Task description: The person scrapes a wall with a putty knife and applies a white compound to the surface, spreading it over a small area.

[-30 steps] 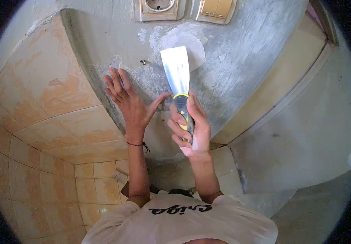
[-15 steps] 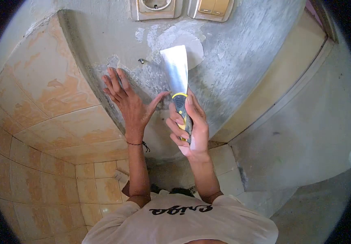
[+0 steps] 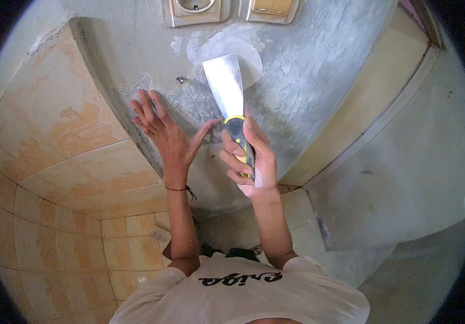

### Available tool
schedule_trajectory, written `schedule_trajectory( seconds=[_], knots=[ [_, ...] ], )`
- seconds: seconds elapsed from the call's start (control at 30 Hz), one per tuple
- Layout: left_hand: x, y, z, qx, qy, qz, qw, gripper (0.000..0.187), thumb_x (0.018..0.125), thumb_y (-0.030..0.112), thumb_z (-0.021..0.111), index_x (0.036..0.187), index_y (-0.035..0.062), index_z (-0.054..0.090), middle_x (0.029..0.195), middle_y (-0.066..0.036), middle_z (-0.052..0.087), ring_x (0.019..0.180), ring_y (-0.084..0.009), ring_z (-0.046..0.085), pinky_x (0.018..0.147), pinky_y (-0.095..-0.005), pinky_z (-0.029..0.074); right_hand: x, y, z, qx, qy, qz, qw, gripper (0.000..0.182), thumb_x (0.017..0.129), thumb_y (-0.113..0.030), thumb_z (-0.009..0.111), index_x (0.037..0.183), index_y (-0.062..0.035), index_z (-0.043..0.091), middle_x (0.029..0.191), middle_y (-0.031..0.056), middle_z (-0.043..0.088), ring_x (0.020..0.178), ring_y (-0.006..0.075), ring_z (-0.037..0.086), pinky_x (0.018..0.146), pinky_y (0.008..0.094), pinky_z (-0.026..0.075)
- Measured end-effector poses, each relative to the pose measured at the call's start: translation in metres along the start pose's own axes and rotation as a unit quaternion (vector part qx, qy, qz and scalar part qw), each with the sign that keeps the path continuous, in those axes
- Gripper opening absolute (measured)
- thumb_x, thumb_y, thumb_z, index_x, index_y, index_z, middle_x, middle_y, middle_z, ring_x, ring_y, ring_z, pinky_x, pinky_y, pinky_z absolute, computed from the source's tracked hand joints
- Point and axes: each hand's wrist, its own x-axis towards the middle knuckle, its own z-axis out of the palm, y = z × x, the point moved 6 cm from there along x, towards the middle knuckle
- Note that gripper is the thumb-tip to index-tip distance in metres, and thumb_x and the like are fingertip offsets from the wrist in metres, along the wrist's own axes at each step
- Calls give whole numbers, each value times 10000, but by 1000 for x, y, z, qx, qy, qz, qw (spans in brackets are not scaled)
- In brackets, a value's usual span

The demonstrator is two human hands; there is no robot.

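Observation:
My right hand [image 3: 254, 154] is closed round the grey and yellow handle of a putty knife [image 3: 225, 83], its wide metal blade pointing up the wall. In this view the blade overlaps the lower left of a pale round patch [image 3: 248, 56] on the grey wall [image 3: 319, 75]. To the left, my left hand [image 3: 170, 129] lies with fingers spread against the rough part of the wall, thumb stretched toward the putty knife. A small metal hook or screw [image 3: 180, 80] sticks out of the wall above and between the hands.
A power socket [image 3: 196, 12] and a double switch [image 3: 269, 9] sit at the top of the wall. Orange-and-cream tiles [image 3: 70, 119] cover the left side, edged by a ledge. A cream door-like panel [image 3: 351, 108] runs along the right. Floor tiles [image 3: 143, 251] show below.
The putty knife has tilted slightly to the left with my right hand. The view has shifted a little, and my left hand keeps its place on the wall.

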Motion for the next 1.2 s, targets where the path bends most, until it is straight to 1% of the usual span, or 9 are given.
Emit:
schedule_trajectory(
  seconds=[0.07,0.13,0.27,0.33,0.57,0.63,0.8,1.03,1.2],
  knots=[
    [-1,0,0,5,-2,-3,1000,1418,619,676,849,1609,14,79,1674,-218,57,1548,-432,-3,1224,-613,27,-2,3,-9,-5,3,0,1000,433,1096,-350,424,1498,-190,404,728,-8,387,433,27,296,288,152,202],
    [1,0,0,1,1,-3,1000,1418,620,676,849,1609,14,78,1675,-218,54,1548,-431,-7,1224,-613,27,1,4,-12,4,-14,5,1000,469,1083,-360,460,1508,-170,405,732,-1,416,439,39,327,297,173,233],
    [-1,0,0,-5,-6,-8,1000,1411,628,674,846,1609,14,75,1676,-220,46,1549,-428,-17,1223,-613,28,7,-1,-10,30,-27,18,999,455,1083,-355,463,1491,-157,424,727,1,417,434,35,321,294,172,229],
    [-2,0,-1,-3,-7,-5,1000,1407,632,672,845,1608,12,74,1676,-221,46,1549,-431,-15,1222,-616,31,-1,2,-14,-9,-15,5,1000,452,1083,-352,465,1481,-141,431,726,3,417,435,34,324,295,170,231],
    [-1,-1,-1,-12,-10,-1,1000,1393,651,671,837,1603,-1,73,1674,-228,45,1546,-440,-12,1214,-630,35,7,1,-6,-16,-25,-19,999,482,1086,-344,459,1518,-138,396,730,5,421,438,34,331,302,168,239],
    [-4,-1,-1,-14,-10,0,1000,1389,654,673,835,1603,1,75,1673,-230,47,1545,-441,-14,1213,-632,35,0,5,-14,-26,10,-7,1000,494,1089,-338,455,1535,-142,379,730,6,421,438,35,330,306,170,242],
    [-2,-2,1,-19,-10,-10,1000,1375,663,676,828,1602,7,79,1670,-234,55,1544,-446,-11,1211,-637,34,1,3,-4,-35,12,-28,999,488,1091,-333,448,1528,-125,386,727,7,422,434,37,326,306,173,243],
    [-3,-5,3,-19,-13,-6,1000,1392,644,676,836,1602,8,79,1671,-227,55,1542,-450,2,1210,-643,44,3,0,-1,-26,15,-31,999,484,1087,-330,458,1515,-112,402,730,9,428,435,36,328,305,174,243],
    [-1,2,-7,-16,-11,3,1000,1420,619,672,849,1606,8,73,1672,-227,51,1538,-459,19,1210,-646,66,-6,-1,-15,-35,24,-22,999,461,1085,-336,466,1484,-106,428,735,11,438,440,33,334,310,174,238]
  ],
)
